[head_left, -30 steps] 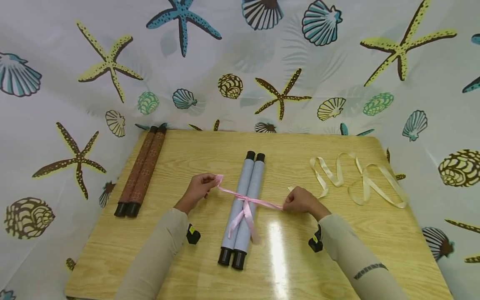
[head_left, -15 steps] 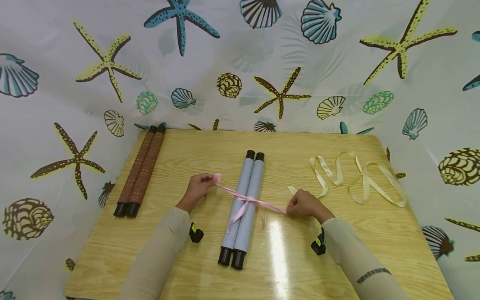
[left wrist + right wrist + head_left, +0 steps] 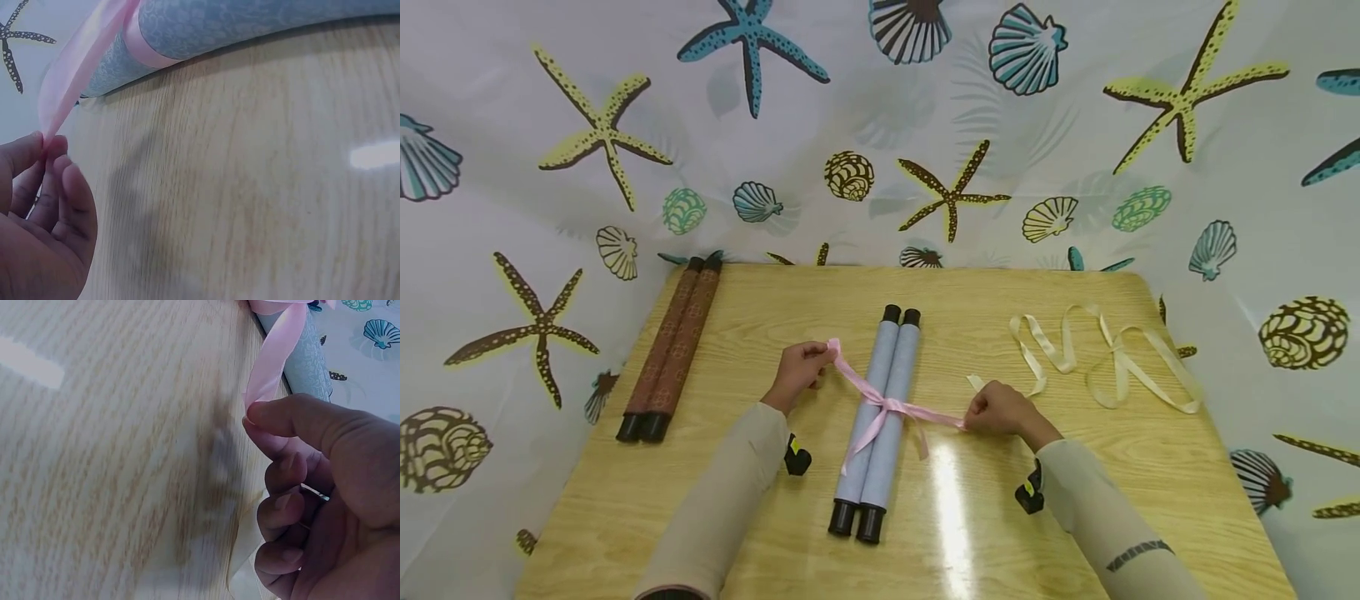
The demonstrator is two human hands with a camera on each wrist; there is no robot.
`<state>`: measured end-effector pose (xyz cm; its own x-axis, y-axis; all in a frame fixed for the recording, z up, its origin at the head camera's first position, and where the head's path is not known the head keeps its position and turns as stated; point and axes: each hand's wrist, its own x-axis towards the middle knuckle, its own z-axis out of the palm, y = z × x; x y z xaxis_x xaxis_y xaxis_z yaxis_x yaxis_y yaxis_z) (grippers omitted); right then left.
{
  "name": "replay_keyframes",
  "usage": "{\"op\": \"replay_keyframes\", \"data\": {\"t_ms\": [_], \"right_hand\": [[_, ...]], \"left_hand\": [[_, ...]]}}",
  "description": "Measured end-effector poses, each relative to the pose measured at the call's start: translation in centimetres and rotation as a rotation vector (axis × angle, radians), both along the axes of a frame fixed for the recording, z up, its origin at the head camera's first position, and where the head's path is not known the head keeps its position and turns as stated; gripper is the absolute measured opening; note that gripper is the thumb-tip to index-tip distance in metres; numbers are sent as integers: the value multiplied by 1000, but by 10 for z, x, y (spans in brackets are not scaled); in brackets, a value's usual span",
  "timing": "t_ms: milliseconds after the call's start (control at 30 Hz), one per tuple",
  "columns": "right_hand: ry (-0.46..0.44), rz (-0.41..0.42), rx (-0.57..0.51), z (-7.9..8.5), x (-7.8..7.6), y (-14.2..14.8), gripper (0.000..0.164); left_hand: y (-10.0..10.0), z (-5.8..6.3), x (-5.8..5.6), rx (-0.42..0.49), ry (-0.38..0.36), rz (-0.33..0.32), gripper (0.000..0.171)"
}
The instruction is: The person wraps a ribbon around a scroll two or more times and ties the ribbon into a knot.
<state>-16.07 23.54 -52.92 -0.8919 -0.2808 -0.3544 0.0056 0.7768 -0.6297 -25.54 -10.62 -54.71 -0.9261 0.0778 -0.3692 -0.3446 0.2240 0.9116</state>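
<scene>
A scroll (image 3: 874, 450) of two light blue patterned rolls with black end caps lies mid-table. A pink ribbon (image 3: 891, 406) goes around its middle and is knotted on top; one tail (image 3: 861, 442) trails over the rolls toward the person. On the left, my left hand (image 3: 797, 373) pinches one ribbon length between thumb and fingertips, raised off the table; in the left wrist view that pink ribbon (image 3: 72, 69) looks wide and a little slack. My right hand (image 3: 1003, 410) pinches the opposite length to the right of the scroll, and this pink ribbon (image 3: 275, 356) runs back to the knot.
A brown patterned scroll (image 3: 673, 350) with black ends lies at the table's left. A loose cream ribbon (image 3: 1120, 358) winds across the right side, one end close behind my right hand. Behind the wooden table (image 3: 775, 292) hangs a seashell-print cloth (image 3: 820, 125).
The ribbon between my left hand and the knot has gone from taut and narrow to wider and slightly slack. My right hand first drew slightly outward, stretching its side. The head view has shifted slightly.
</scene>
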Motion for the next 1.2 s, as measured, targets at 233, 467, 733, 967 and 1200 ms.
{"op": "replay_keyframes", "data": {"t_ms": [233,467,733,967,1200], "right_hand": [[11,-43,14,7,-1,8,10],[20,-109,5,11,1,26,14],[35,-141,13,14,11,42,19],[65,-146,37,12,20,54,19],[65,-174,24,13,27,57,19]], "left_hand": [[1,9,-6,-47,0,-66,52],[-7,13,-6,-96,2,-52,51],[8,19,21,-267,128,-132,47],[62,38,72,-788,265,-300,83],[97,37,98,-1093,343,-396,100]]}}
